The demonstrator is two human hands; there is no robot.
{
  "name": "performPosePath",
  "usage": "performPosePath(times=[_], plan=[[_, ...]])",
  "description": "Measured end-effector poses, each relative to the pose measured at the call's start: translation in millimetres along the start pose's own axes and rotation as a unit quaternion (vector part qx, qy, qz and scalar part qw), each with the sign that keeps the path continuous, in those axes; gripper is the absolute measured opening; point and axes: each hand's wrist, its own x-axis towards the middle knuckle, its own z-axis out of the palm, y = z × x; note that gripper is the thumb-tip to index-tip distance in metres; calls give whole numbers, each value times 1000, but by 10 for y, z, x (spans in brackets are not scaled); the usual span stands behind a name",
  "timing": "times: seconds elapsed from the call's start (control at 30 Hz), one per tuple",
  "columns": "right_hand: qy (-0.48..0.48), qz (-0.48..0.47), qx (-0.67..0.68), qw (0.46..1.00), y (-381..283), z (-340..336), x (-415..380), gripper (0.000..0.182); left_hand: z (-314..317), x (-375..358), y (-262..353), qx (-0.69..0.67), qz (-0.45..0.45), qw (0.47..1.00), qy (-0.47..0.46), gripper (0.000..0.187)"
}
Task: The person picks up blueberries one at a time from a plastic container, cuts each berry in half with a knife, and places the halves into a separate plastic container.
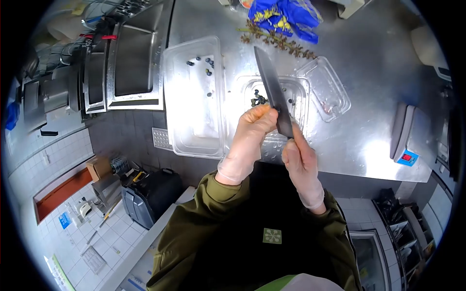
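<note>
My right hand [302, 157] is closed around a knife [270, 80], whose broad dark blade points up and away from me. My left hand [255, 128] is pinched beside the blade, on what looks like a small dark berry, mostly hidden by the fingertips. Both hands wear thin clear gloves. Beneath the knife stands a small clear container [302, 97] with a dark cluster of berries [258, 99] and some loose bits in it. To the left is a larger clear plastic box [194, 131] holding several dark berries [208, 72].
A clear lid [331, 89] lies right of the small container. Behind it are a brown stripped stem [281, 41] and a crumpled blue bag [286, 17]. A sink [138, 58] borders the steel table [354, 140] on the left; a grey device [407, 136] stands at right.
</note>
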Motion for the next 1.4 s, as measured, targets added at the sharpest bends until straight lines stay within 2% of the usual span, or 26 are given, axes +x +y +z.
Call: performPosePath(times=[0.07, 0.3, 0.6, 0.7, 0.83, 0.93, 1.0, 1.13, 1.23, 1.3, 1.4], plan=[[-11, 30, 18, 999, -133, 7, 10, 45, -1, -8, 3, -22, 30, 999, 2, 19], [-19, -17, -47, 999, -292, -43, 7, 45, 139, -121, 69, -101, 118, 987, 31, 21], [-25, -96, -116, 988, -257, -95, -36, 42, 226, -229, 24, -135, 124, 983, -17, 24], [-17, -87, -135, 987, -222, -72, -43, 41, 203, -182, 10, -133, 127, 982, -36, 23], [9, -118, -128, 985, -177, 23, -26, 41, 146, -145, 45, -159, 96, 981, -50, 22], [31, -144, -160, 976, -94, 86, -36, 41, 91, -161, 37, -158, 95, 978, -95, 27], [52, -181, -202, 961, -47, 102, -10, 41, 83, -129, 2, -159, 87, 980, -78, 26], [35, -129, -182, 974, -177, 130, -32, 41, 56, -33, -142, -72, 140, 987, -37, 24], [26, -98, -164, 981, -46, 109, 17, 40, -31, -1, -140, -7, 149, 988, -49, 24], [15, -72, -122, 990, 53, 92, 54, 41, -74, 20, -157, -63, 143, 985, -79, 28], [-23, 14, 36, 999, 48, 80, 56, 42, -68, 25, -148, -157, 104, 976, -108, 36]])
